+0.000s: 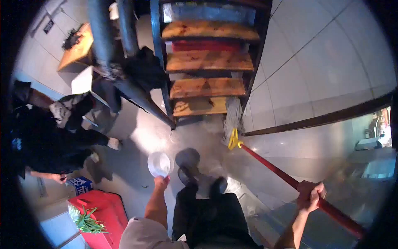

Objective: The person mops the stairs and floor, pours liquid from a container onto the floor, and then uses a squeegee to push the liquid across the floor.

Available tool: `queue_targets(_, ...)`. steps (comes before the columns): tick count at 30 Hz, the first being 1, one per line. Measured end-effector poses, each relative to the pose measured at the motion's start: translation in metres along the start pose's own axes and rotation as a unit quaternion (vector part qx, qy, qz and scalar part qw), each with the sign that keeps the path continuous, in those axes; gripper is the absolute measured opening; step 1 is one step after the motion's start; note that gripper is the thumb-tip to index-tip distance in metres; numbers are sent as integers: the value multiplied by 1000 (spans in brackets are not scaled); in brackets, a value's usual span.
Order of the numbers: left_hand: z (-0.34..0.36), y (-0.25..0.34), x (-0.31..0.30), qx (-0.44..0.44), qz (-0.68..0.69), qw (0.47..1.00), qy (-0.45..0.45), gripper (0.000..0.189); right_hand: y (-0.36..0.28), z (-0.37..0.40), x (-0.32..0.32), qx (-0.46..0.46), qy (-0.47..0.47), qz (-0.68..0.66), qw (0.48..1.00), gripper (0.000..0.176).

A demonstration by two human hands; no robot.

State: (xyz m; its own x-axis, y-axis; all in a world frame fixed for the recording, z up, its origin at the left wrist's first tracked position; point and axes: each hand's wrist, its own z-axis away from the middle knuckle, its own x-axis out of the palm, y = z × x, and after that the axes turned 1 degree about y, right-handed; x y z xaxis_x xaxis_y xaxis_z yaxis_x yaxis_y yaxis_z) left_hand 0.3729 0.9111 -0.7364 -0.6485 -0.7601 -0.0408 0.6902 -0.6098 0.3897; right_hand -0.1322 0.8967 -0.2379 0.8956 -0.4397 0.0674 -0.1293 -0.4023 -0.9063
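Note:
My left hand (162, 181) grips the rim of a round, whitish translucent plastic tub (159, 164), held out over the floor in front of my legs. What the tub holds, if anything, I cannot make out. On the other side, my right hand (311, 196) is wrapped around the red handle of a mop (269, 166). A yellow clamp (234, 140) joins the handle to the grey string mop head (233, 116), which lies against the right end of the lowest wooden step (199, 106).
Wooden stairs (209, 60) with dark side rails rise ahead. A dark diagonal pole (143, 97) stands left of them. Another person (49, 133) in dark clothes is at the left. Near me are a red container (103, 216) topped with green leafy stalks (91, 222) and a blue box (79, 185).

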Motion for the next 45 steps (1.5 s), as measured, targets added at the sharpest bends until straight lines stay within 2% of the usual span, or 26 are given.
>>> queue_targets(1, 18, -1, -19, 23, -5, 999, -25, 36, -20, -4, -4, -14, 19, 36, 999, 25)
queue_targets(2, 35, -3, -33, 13, 21, 999, 21, 36, -35, -3, -21, 10, 9, 4, 1000, 25)
queue_targets(4, 99, 3, -62, -1, 30, 1000, 2, 34, -62, 7, -38, 16, 24, 0, 1000, 26)
queue_targets(8, 146, -47, -125, 38, 152, 988, -1, 34, -68, 12, -83, 67, -68, -28, 995, 25)
queue_targets(11, 194, -98, -169, 18, 174, 981, 85, 33, -69, 18, -104, 153, -109, -38, 982, 20)
queue_targets(13, 215, -128, -202, -23, 249, 963, 98, 33, -59, 25, -117, 175, -144, -75, 971, 21)
queue_targets(14, 236, -140, -206, -29, 273, 953, 129, 33, -51, 28, -120, 167, -143, -65, 973, 21)
queue_targets(15, 258, -154, -211, -37, 298, 940, 160, 33, -35, 35, -132, 222, -136, -84, 962, 21)
queue_targets(17, 276, -181, -233, -55, 319, 930, 172, 34, -7, 51, -141, 242, -112, -55, 962, 20)
queue_targets(19, 297, -211, -252, -70, 362, 900, 234, 35, 13, 73, -151, 219, -149, -47, 963, 21)
queue_targets(21, 254, -263, -302, -91, 400, 892, 190, 34, 17, 91, -159, 190, -205, -35, 960, 25)
queue_targets(22, 270, -273, -296, -73, 392, 879, 262, 31, 17, 98, -160, 177, -228, -46, 956, 25)
queue_targets(23, 285, -275, -306, -136, 385, 881, 241, 27, 14, 107, -160, 163, -247, -59, 953, 26)
queue_targets(25, 300, -291, -307, -97, 356, 893, 259, 25, 0, 129, -155, 172, -236, -39, 956, 25)
queue_targets(26, 309, -289, -308, -115, 372, 884, 261, 25, -6, 138, -152, 155, -240, -21, 958, 26)
queue_targets(27, 300, -300, -316, -85, 317, 907, 263, 24, -7, 148, -152, 157, -239, 25, 958, 28)
queue_targets(28, 304, -303, -316, -51, 284, 922, 259, 24, -7, 155, -149, 156, -250, 19, 955, 25)
queue_targets(29, 300, -305, -323, -32, 327, 914, 239, 25, -6, 162, -144, 156, -262, 12, 952, 23)
queue_targets(31, 305, -302, -334, -46, 226, 941, 248, 26, 9, 178, -141, 137, -289, 74, 945, 23)
queue_targets(32, 293, -310, -345, -47, 265, 935, 231, 26, -8, 188, -123, 135, -278, 55, 949, 22)
queue_targets(33, 280, -315, -354, -47, 300, 929, 210, 27, 16, 201, -128, 93, -267, 84, 956, 21)
queue_targets(34, 292, -308, -350, -52, 331, 914, 228, 28, 2, 206, -115, 98, -286, 118, 946, 19)
queue_targets(38, 290, -308, -361, 0, 309, 939, 152, 29, -53, 220, -81, 88, -333, 157, 926, 16)
queue_targets(41, 300, -292, -368, -34, 288, 933, 214, 29, -73, 229, -76, 80, -342, 163, 922, 16)
queue_targets(42, 273, -300, -379, -66, 331, 912, 232, 28, -77, 232, -74, 79, -343, 166, 921, 16)
queue_targets(45, 277, -293, -388, -22, 286, 934, 212, 28, -89, 240, -70, 75, -346, 171, 920, 15)
